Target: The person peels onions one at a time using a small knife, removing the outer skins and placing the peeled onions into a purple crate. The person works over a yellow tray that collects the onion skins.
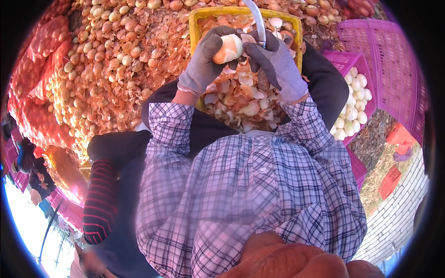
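Note:
My left hand [205, 60], in a grey glove with dark fingers, holds a partly peeled onion [228, 49] over a yellow plastic crate [298, 26]. Pale flesh shows at the onion's right side, and orange skin remains on the rest. Close beside it, my right hand [274, 59], gloved alike, grips a knife with a curved blade [258, 19] that points up and away. A flap of skin [248, 39] is at the right fingertips, next to the onion. Loose onion peels [243, 100] fill much of the crate between my legs.
Unpeeled onions [97, 52] and loose skins cover the ground ahead and left. Red mesh sacks [45, 69] of onions lie at far left. On the right, a magenta crate [369, 69] holds peeled white onions [356, 87] beside a larger magenta basket [396, 69]. Another person's striped sleeve [100, 201] is close at left.

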A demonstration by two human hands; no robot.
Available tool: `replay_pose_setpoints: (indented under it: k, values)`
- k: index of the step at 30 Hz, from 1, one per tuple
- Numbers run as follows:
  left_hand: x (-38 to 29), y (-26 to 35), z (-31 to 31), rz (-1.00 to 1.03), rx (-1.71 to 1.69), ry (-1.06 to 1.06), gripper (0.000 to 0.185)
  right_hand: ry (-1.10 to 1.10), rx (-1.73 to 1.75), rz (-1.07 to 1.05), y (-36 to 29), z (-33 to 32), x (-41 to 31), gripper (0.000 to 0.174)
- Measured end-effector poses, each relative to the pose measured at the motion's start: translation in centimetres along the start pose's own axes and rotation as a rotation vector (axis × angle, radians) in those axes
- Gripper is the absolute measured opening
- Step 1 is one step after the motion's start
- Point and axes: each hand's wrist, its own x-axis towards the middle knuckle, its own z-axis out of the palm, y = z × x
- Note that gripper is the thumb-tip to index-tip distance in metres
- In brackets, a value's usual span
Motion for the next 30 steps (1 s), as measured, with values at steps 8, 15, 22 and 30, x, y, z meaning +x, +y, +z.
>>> replay_pose_setpoints:
  k: [8,15,22,30]
  values:
    - [0.2,-0.8,0.0,-0.081,0.011,0.044,0.057,0.046,-0.136,-0.099,-0.1,-0.2,0.9,0.021]
    - [-0.5,-0.1,0.0,-0.056,-0.213,-0.071,0.061,0.102,-0.233,-0.025,3.4,-1.4,1.2,0.023]
    - [-0.4,0.0,0.6,-0.028,-0.066,0.035,0.073,0.123,-0.585,-0.328,2.6,-2.2,-1.0,0.039]
    - [0.2,-0.5,0.1,0.026,-0.08,0.106,0.062,-0.012,-0.808,-0.397,1.8,-0.6,-4.5,0.043]
